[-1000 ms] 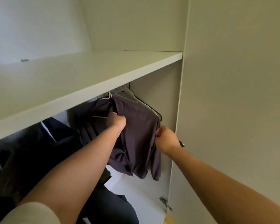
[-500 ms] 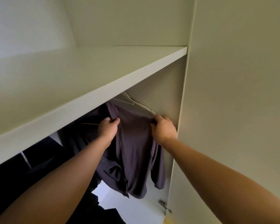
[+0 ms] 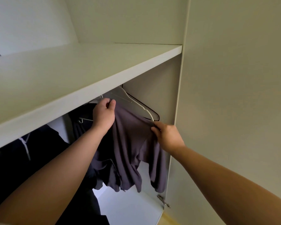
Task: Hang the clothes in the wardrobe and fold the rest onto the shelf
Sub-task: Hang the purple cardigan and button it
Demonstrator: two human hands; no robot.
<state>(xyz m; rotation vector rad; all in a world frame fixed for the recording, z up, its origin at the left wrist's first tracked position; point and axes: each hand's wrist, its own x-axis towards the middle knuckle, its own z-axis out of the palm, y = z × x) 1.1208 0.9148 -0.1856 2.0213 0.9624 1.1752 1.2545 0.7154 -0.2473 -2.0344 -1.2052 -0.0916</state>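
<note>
A grey-purple long-sleeved shirt hangs on a white hanger under the wardrobe's shelf. My left hand grips the shirt at its collar, just below the shelf's front edge. My right hand pinches the shirt's right shoulder next to the hanger's tip. The rail and the hanger's hook are hidden behind the shelf. The sleeves dangle loose below.
A black hanger hangs behind the white one. Dark clothes hang to the left, with another white hanger end showing. The wardrobe's side panel and open door stand at the right, a hinge low down.
My left hand has climbed from the shirt's front to its collar. My right hand has slid down along the shoulder to the hanger's tip. The view has tilted slightly.
</note>
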